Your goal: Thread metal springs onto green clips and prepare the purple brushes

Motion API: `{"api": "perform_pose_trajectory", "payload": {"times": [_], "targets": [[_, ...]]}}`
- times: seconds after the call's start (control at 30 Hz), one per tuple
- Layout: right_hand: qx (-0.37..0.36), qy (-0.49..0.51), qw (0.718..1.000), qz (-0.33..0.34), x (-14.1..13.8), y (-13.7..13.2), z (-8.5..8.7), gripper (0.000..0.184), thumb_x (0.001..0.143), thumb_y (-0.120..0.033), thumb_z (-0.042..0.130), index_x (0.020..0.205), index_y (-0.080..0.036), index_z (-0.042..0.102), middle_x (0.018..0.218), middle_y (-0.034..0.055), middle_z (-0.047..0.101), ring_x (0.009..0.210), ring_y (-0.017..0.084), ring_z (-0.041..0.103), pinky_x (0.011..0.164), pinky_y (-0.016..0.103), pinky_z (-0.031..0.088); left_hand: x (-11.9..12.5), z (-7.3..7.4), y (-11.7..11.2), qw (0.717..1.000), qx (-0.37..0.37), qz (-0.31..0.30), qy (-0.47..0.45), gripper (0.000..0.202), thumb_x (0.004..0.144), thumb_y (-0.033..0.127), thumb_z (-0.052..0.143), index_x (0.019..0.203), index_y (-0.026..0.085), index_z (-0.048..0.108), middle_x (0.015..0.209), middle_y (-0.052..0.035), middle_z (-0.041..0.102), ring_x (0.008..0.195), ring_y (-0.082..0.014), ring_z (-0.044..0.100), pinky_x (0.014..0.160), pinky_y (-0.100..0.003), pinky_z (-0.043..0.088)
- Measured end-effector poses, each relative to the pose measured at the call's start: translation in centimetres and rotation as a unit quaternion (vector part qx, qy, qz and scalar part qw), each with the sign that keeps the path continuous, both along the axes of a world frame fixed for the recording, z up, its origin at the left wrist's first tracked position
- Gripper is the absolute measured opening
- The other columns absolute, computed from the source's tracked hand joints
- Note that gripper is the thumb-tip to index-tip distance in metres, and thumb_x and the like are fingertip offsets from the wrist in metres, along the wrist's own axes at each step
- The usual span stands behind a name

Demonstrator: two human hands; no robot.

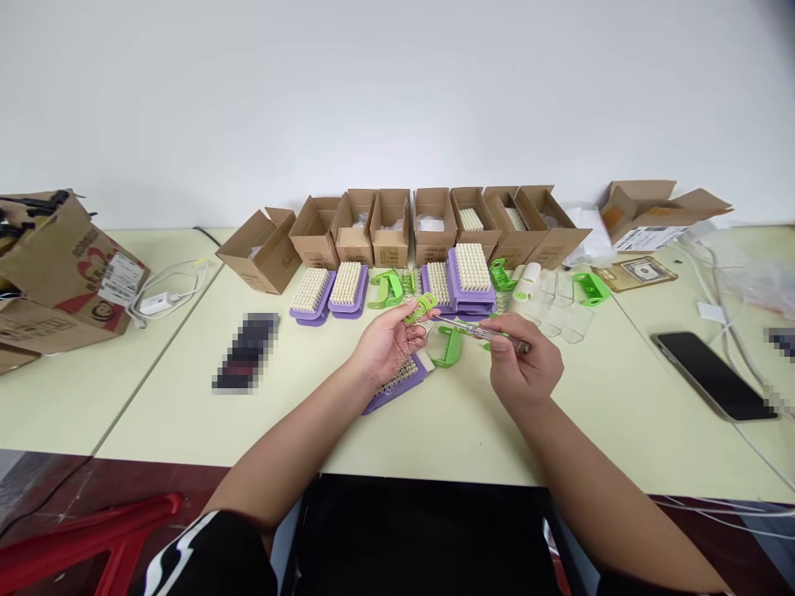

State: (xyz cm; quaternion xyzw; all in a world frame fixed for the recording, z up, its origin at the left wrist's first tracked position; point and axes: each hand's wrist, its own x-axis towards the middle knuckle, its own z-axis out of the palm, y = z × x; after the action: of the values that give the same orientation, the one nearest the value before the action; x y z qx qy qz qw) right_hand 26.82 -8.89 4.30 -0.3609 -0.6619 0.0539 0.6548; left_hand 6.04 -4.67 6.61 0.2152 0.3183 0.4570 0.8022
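My left hand (pixel 390 341) is closed on a small green plastic part (pixel 421 308), held above a purple brush (pixel 397 381) that lies on the table under the palm. My right hand (pixel 525 364) grips a thin screwdriver (pixel 481 331), whose tip points left and touches the green part. A green handle piece (pixel 448 346) lies on the table between my hands.
Purple brushes with pale bristles (pixel 348 285), green handles (pixel 388 288), springs and clear covers (pixel 562 310) lie behind my hands. A row of open small cartons (pixel 391 223) stands at the back. A phone (pixel 711 374) lies right, a large carton (pixel 55 273) left.
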Motion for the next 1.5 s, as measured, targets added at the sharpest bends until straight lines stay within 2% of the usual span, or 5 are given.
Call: {"api": "perform_pose_trajectory", "payload": {"times": [0.2,0.4,0.67,1.23,1.5], "targets": [[-0.019,-0.013,1.0,-0.012,0.0,-0.1,-0.1,0.018,0.103,-0.033,0.06,0.115,-0.028,0.074,0.099,0.0075,0.075,0.091,0.027,0.072,0.079,0.043,0.058,0.3,0.1,-0.2,1.0,-0.002,0.0,0.019,0.018,0.096,0.023,0.069,0.11,0.012,0.066,0.109,-0.0149,0.078,0.058,-0.0068,0.063,0.054,-0.017,0.053],[-0.034,-0.072,0.996,0.05,-0.5,0.0,0.1,0.021,0.103,-0.028,0.056,0.12,-0.028,0.068,0.104,0.0084,0.074,0.094,0.028,0.07,0.084,0.047,0.056,0.4,0.0,-0.2,1.0,0.009,-0.008,0.017,0.018,0.097,0.023,0.068,0.11,0.011,0.069,0.112,-0.0141,0.078,0.06,-0.0069,0.064,0.056,-0.018,0.053],[-0.007,-0.111,0.992,0.067,-0.6,0.2,-0.1,0.025,0.1,-0.021,0.058,0.123,-0.028,0.065,0.107,0.0086,0.074,0.101,0.029,0.07,0.087,0.049,0.056,0.3,0.2,-0.1,1.0,-0.002,-0.007,-0.008,0.011,0.098,0.02,0.065,0.105,0.012,0.067,0.11,-0.0147,0.078,0.059,-0.0068,0.062,0.056,-0.018,0.053],[0.039,-0.205,0.978,0.024,-1.5,-0.5,0.4,0.031,0.1,-0.018,0.057,0.131,-0.026,0.059,0.11,0.0113,0.073,0.103,0.03,0.069,0.088,0.05,0.057,0.4,0.1,0.0,1.0,0.006,-0.001,0.006,0.018,0.101,0.019,0.06,0.115,0.01,0.063,0.115,-0.0163,0.077,0.063,-0.0071,0.064,0.06,-0.019,0.056],[0.027,-0.195,0.98,0.012,-2.5,-0.9,0.4,0.031,0.099,-0.016,0.057,0.128,-0.026,0.06,0.111,0.0127,0.071,0.102,0.03,0.068,0.088,0.052,0.057,0.5,-0.7,0.2,0.999,0.037,-0.004,0.013,0.021,0.094,0.023,0.072,0.113,0.014,0.067,0.101,-0.0072,0.075,0.065,-0.007,0.065,0.06,-0.018,0.053]]}}
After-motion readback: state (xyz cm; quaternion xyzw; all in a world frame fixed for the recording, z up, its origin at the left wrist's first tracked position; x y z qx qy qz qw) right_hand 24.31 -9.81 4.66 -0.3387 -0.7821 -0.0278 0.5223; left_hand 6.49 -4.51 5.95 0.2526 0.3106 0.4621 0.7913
